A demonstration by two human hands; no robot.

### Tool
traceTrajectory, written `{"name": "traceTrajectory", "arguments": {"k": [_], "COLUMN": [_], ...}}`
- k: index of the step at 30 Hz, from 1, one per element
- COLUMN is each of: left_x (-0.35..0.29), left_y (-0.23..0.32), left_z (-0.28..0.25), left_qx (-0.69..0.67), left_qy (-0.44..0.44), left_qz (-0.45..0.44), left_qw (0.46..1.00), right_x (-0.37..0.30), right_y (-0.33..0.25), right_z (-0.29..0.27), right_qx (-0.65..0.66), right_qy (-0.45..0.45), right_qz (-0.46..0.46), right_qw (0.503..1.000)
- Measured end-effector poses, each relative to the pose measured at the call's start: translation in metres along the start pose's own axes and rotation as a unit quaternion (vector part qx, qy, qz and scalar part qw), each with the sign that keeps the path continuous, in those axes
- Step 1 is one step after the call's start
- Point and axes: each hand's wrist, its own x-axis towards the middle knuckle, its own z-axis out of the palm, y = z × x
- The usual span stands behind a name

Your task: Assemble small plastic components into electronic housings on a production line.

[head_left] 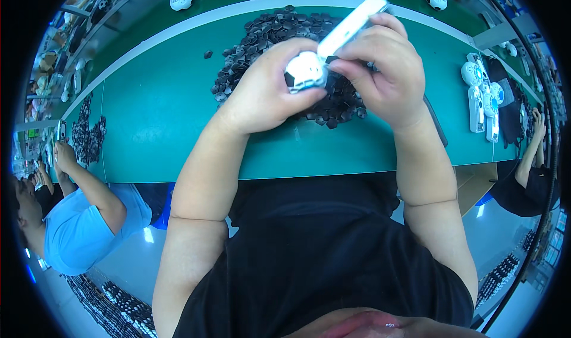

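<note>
A white handheld device with a ball-shaped head and a long flat handle is held up over the green table. My left hand is closed around the round head, with the thumb below and the fingers above. Fingers of my right hand grip the handle, which points up and to the right. A dark patch shows on the left side of the ball head. Beneath both hands lies a heap of small black pentagon-shaped pieces, partly hidden by the hands.
More white ball-headed devices lie at the table's right beside a black cloth. A dark flat object rests by my right forearm. Co-workers sit left, in a blue shirt, and right. Another black pile lies left.
</note>
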Motion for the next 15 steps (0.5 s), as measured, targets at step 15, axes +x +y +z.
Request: {"name": "traceTrajectory", "arguments": {"k": [15], "left_x": [0.0], "left_y": [0.013], "left_z": [0.013], "left_qx": [-0.027], "left_qy": [-0.141], "left_qz": [-0.034], "left_qw": [0.989], "right_x": [0.006], "right_y": [0.006], "right_z": [-0.014], "right_qx": [0.174], "right_qy": [-0.272], "right_qz": [0.106], "right_qw": [0.941]}}
